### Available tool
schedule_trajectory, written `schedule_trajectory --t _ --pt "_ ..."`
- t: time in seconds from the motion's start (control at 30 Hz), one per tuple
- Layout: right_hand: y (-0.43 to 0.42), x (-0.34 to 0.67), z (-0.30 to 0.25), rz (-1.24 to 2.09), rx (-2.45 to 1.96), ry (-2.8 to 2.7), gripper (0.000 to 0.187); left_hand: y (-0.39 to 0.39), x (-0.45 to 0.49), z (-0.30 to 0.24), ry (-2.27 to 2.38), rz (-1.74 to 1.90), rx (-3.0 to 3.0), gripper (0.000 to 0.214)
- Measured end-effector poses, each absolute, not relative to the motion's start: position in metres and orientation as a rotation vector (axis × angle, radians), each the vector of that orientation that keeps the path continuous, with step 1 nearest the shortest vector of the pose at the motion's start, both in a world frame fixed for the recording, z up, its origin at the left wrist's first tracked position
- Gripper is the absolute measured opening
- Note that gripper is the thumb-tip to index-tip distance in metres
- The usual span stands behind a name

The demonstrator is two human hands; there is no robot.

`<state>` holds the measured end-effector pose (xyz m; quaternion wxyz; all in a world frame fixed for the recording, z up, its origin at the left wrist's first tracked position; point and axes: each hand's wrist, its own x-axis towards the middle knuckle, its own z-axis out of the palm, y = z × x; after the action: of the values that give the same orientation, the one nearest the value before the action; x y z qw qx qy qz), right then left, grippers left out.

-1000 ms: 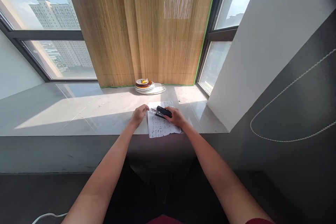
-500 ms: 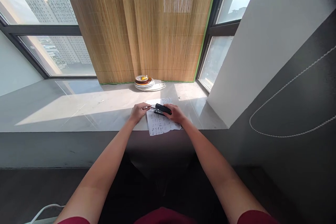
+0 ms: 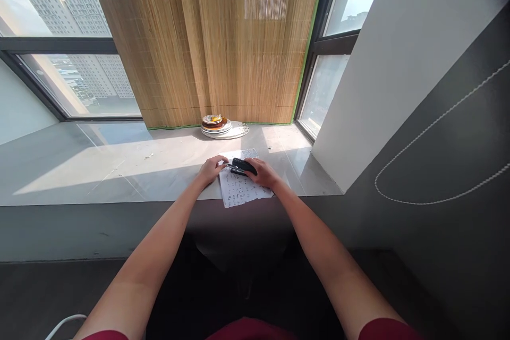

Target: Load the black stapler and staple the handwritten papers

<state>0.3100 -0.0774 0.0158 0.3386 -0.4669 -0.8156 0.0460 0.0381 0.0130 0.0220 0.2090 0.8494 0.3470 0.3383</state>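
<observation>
My right hand (image 3: 262, 172) is wrapped around a black stapler (image 3: 244, 164), which is spread apart at the jaw so that a silvery metal part shows between its two black arms. At the stapler's left end, the fingers of my left hand (image 3: 212, 169) are pinched together near this metal part. Whatever sits between those fingertips is too small to make out. Beneath the stapler lies a white sheet of paper (image 3: 239, 195) covered in handwriting, its ragged lower edge hanging slightly over the front of the sill.
A tiled window sill (image 3: 167, 180) runs across the view. Stacked plates (image 3: 217, 127) stand at the back, before a bamboo blind (image 3: 223, 53). A grey wall corner (image 3: 338, 133) rises at the right, with a beaded cord (image 3: 414, 203) beyond it.
The view has shifted slightly. My left fingertips stay by the stapler's end, and the small silvery piece at them shows less now. My right hand keeps its hold on the stapler.
</observation>
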Motion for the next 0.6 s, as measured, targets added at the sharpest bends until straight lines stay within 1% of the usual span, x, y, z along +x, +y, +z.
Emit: schedule_trajectory --t 0.17,0.6 --pt "-0.0768 0.3110 0.0163 0.131 -1.214 -2.130 0.044 0.0100 0.0387 0.0243 1.018 0.892 2.321 0.026" --pt "-0.0774 0.3098 0.0179 0.143 -1.223 -2.113 0.042 0.0121 0.0395 0.0250 1.015 0.884 2.219 0.030"
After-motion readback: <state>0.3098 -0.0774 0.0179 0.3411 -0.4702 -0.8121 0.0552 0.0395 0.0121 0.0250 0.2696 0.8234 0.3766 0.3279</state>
